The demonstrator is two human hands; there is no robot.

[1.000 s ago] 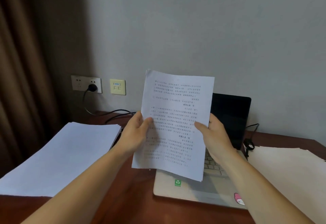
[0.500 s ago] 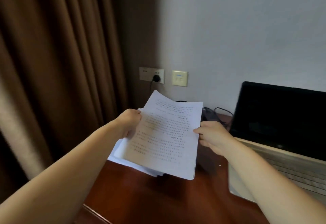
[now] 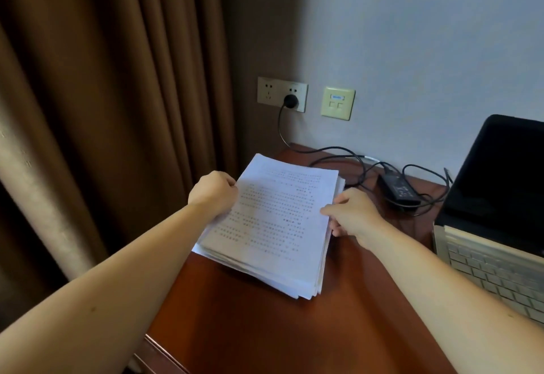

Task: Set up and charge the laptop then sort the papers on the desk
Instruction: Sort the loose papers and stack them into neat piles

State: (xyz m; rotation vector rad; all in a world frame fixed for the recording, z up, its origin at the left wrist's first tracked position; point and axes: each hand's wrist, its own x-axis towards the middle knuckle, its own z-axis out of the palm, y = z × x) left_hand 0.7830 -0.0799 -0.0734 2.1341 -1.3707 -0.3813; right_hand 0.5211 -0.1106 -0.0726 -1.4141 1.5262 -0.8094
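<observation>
At the left rear corner of the desk (image 3: pixel 265 329), beside a brown curtain (image 3: pixel 103 109), a person is laying a printed sheet (image 3: pixel 279 212) face up on the stack of papers (image 3: pixel 306 281). The left hand (image 3: pixel 213 192) is gripping the sheet's left edge with curled fingers. The right hand (image 3: pixel 354 216) is pinching its right edge between thumb and fingers, so the two hands are sitting well apart across the page. Whether the sheet is lying fully flat cannot be told. The step is calling for care: the pile is fanning out at its near corner, so the sheet's corners are wanting squaring to it, with both sides released together so nothing slides toward the desk's left edge. Further right, the power adapter (image 3: pixel 399 189) is lying near the rear edge, its cable running to a plug (image 3: pixel 290 100) in the wall socket (image 3: pixel 272 91). The open laptop (image 3: pixel 485 262), screen dark, is sitting at the right.
</observation>
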